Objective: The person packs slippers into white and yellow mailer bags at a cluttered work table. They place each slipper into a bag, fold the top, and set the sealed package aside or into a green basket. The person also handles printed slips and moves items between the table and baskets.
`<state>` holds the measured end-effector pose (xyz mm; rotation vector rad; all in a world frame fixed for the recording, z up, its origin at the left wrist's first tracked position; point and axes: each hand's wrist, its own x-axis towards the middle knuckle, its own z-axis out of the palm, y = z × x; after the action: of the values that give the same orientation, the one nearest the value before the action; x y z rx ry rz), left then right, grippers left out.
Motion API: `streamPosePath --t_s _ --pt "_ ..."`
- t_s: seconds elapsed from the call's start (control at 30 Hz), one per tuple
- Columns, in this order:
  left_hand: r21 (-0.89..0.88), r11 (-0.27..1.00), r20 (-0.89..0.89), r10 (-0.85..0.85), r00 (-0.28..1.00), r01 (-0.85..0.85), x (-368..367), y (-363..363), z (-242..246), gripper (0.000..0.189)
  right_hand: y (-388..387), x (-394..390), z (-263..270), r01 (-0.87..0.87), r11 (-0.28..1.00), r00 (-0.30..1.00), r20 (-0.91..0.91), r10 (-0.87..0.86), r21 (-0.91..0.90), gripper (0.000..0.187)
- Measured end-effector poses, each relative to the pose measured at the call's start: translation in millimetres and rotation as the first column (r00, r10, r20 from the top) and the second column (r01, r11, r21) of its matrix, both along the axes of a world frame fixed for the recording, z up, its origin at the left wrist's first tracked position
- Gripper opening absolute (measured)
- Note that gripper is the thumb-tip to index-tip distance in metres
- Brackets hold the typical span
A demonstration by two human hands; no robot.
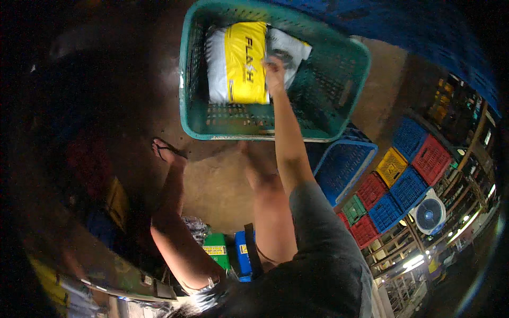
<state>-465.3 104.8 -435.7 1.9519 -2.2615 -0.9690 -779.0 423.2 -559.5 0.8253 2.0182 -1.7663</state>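
Observation:
My right hand [275, 73] reaches into a green plastic basket [318, 137] and pinches the right edge of a yellow-and-white plastic parcel bag [246, 63], which bears large dark lettering. Motion blurs the fingers, and part of the bag's edge is hidden behind them. A second, pale parcel bag [296, 55] with a yellow corner lies in the basket just beyond the hand. My left hand is out of view.
A blue plastic crate [346, 169] stands by the basket's near right corner. Stacked coloured crates [391, 190] and a white fan [428, 214] are to the right. Between my legs are a green package [216, 250] and a blue one [243, 254]. My sandalled foot [169, 151] is on the floor.

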Motion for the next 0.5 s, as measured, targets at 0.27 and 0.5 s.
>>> streamPosePath --t_s 0.27,0.5 --pt "0.083 0.794 -0.023 0.605 0.796 -0.602 52 39 -197 0.062 132 -17 -129 -0.004 0.996 0.934 0.356 0.036 -0.090 0.088" --pt "0.265 0.725 -0.107 0.678 0.728 -0.636 34 36 -151 0.061 105 -34 -12 -0.461 0.798 0.887 0.172 0.428 0.389 0.060"
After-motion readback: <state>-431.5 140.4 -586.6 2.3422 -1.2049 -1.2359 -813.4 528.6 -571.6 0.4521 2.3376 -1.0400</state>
